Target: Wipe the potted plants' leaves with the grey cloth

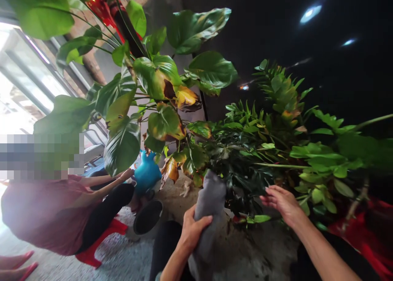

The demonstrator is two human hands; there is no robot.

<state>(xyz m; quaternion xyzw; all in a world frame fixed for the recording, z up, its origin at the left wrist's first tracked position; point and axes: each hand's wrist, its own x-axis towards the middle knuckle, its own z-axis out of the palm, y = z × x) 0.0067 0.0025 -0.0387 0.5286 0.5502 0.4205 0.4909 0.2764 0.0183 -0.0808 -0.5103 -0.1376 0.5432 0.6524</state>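
Observation:
My left hand (193, 227) is wrapped round a bunched grey cloth (210, 203), its thumb lying across the front. The cloth rises above the fist and hangs down below it. To the right, my right hand (281, 203) reaches toward a plant with dark green leaves (242, 180). Its fingers are partly stretched and slightly apart, close to the leaves, with nothing visible in them. Whether the fingertips touch a leaf is hard to make out. Green leafy stems (322, 162) spread above and beside this hand.
A tall plant with large leaves, some yellow and brown (166, 121), stands ahead on the left. Another person (46, 215) sits on a red stool (104, 240), hands by a blue pot (147, 172). A dark bucket (149, 217) stands nearby. Red material (374, 227) lies at right.

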